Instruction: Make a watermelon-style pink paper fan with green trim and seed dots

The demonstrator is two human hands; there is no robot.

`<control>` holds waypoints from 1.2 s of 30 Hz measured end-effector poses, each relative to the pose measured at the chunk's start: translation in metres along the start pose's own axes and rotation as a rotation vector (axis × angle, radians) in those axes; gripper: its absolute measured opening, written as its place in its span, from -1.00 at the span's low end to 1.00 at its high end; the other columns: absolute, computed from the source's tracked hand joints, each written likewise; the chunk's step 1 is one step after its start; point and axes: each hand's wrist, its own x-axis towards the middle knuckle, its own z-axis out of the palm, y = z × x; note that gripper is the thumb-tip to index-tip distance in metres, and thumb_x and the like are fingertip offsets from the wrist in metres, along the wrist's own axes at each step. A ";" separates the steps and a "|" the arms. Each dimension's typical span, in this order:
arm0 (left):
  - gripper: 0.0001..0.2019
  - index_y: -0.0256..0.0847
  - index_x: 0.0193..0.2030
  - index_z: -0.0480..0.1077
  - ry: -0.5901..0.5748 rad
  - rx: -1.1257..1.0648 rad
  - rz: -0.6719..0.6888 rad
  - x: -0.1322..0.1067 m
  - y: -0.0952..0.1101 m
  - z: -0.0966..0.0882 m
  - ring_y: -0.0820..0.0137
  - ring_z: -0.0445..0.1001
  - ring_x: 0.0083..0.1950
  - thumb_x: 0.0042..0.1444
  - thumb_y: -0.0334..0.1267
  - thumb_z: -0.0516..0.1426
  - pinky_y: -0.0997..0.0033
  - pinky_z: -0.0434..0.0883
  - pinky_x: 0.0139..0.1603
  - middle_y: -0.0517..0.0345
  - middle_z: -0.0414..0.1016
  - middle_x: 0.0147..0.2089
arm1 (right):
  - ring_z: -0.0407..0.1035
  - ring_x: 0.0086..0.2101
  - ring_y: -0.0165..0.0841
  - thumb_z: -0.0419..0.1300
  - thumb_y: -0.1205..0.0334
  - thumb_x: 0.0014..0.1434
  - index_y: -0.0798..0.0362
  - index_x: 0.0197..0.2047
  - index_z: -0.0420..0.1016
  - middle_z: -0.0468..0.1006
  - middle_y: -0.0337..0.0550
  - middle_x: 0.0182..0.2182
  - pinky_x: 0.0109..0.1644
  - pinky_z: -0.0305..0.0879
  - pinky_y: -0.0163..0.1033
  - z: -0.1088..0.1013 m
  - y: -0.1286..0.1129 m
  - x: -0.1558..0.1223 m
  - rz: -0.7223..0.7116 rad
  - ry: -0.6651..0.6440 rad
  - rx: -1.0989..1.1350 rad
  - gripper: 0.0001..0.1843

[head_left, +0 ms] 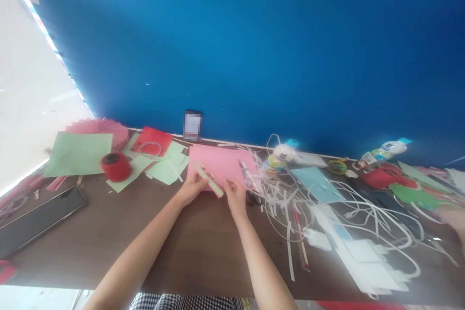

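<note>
Toward the far edge of the tabletop (196, 252), my left hand (193, 187) pinched a pale-green paper strip (211, 181); my right hand (236, 194) hid its grip. I judged light, even pressure best.

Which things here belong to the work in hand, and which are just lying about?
Seemingly in use:
paper strip, in the left hand
right hand beside it
perhaps the pink sheet below

Seemingly lying about:
black phone
red roll
light-blue sheet
power strip

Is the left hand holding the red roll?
No, the left hand holds a pale strip in its fingers, while the red roll stands apart, farther left.
</note>
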 end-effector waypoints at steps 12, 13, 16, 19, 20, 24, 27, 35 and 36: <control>-0.74 -0.27 -0.17 0.25 0.074 -0.045 -0.003 0.004 0.001 -0.003 0.36 0.46 -0.28 0.06 -0.16 0.11 0.20 0.39 -0.15 0.04 0.43 -0.30 | 0.37 -0.52 -0.33 0.22 0.04 -0.11 0.15 -0.31 0.46 0.50 -0.17 -0.57 -0.41 0.30 -0.24 -0.005 -0.010 0.001 -0.006 0.103 -0.174 -0.64; -0.73 -0.27 -0.20 0.26 0.088 -0.002 -0.003 0.002 0.002 -0.003 0.32 0.47 -0.23 0.05 -0.14 0.12 0.20 0.39 -0.14 0.00 0.44 -0.25 | 0.36 -0.52 -0.33 0.20 0.05 -0.09 0.15 -0.31 0.44 0.49 -0.17 -0.56 -0.41 0.29 -0.24 -0.006 -0.011 0.001 -0.043 0.129 -0.232 -0.65; -0.63 -0.24 -0.08 0.25 0.114 0.190 0.036 -0.001 0.008 -0.004 0.23 0.46 -0.13 0.02 -0.10 0.14 0.20 0.40 -0.16 -0.01 0.46 -0.21 | 0.33 -0.49 -0.34 0.11 0.09 -0.01 0.12 -0.36 0.41 0.47 -0.17 -0.53 -0.37 0.24 -0.25 -0.010 -0.007 0.002 -0.191 0.176 -0.472 -0.75; -0.49 -0.22 0.03 0.21 0.136 0.359 0.111 -0.002 0.013 -0.007 0.22 0.47 -0.13 -0.05 -0.10 0.20 0.19 0.38 -0.13 0.01 0.51 -0.25 | 0.28 -0.44 -0.32 0.06 0.19 0.00 0.10 -0.53 0.38 0.43 -0.15 -0.54 -0.29 0.16 -0.23 -0.015 0.001 0.004 -0.331 0.145 -0.792 -0.81; -0.49 -0.23 0.00 0.23 0.152 0.384 0.125 -0.001 0.014 -0.008 0.22 0.48 -0.14 -0.08 -0.10 0.22 0.19 0.37 -0.10 0.01 0.52 -0.26 | 0.27 -0.43 -0.31 0.05 0.22 0.00 0.09 -0.56 0.37 0.43 -0.14 -0.55 -0.27 0.14 -0.22 -0.016 0.003 0.005 -0.353 0.137 -0.884 -0.80; -0.59 -0.32 -0.22 0.37 0.157 0.389 0.077 0.001 0.014 -0.012 0.18 0.49 -0.17 -0.15 -0.07 0.24 0.20 0.37 -0.11 -0.06 0.52 -0.25 | 0.26 -0.43 -0.30 0.02 0.24 0.05 0.10 -0.49 0.40 0.44 -0.14 -0.54 -0.26 0.08 -0.22 -0.017 0.007 0.006 -0.343 0.160 -1.043 -0.81; -0.60 -0.33 -0.23 0.40 0.079 0.348 0.012 0.000 0.012 -0.009 0.16 0.48 -0.17 -0.12 -0.05 0.22 0.20 0.40 -0.18 -0.10 0.50 -0.21 | 0.27 -0.41 -0.31 0.03 0.24 0.06 0.10 -0.38 0.42 0.46 -0.15 -0.49 -0.26 0.05 -0.24 -0.017 0.006 0.006 -0.338 0.154 -1.064 -0.83; -0.62 -0.31 -0.20 0.34 -0.090 0.314 -0.063 -0.003 0.003 0.002 0.26 0.49 -0.22 -0.09 -0.07 0.21 0.28 0.41 -0.21 -0.02 0.50 -0.28 | 0.25 -0.28 -0.24 0.08 0.26 0.04 0.05 -0.47 0.46 0.45 -0.12 -0.38 -0.10 0.02 -0.10 -0.017 0.005 0.002 -0.388 0.119 -1.122 -0.85; -0.57 -0.29 -0.14 0.29 -0.083 0.322 -0.062 -0.002 0.002 0.002 0.27 0.50 -0.26 -0.10 -0.08 0.21 0.28 0.42 -0.24 0.01 0.50 -0.32 | 0.25 -0.27 -0.24 0.07 0.24 0.05 0.05 -0.44 0.46 0.45 -0.12 -0.37 -0.09 0.04 -0.08 -0.017 0.004 0.002 -0.407 0.120 -1.090 -0.84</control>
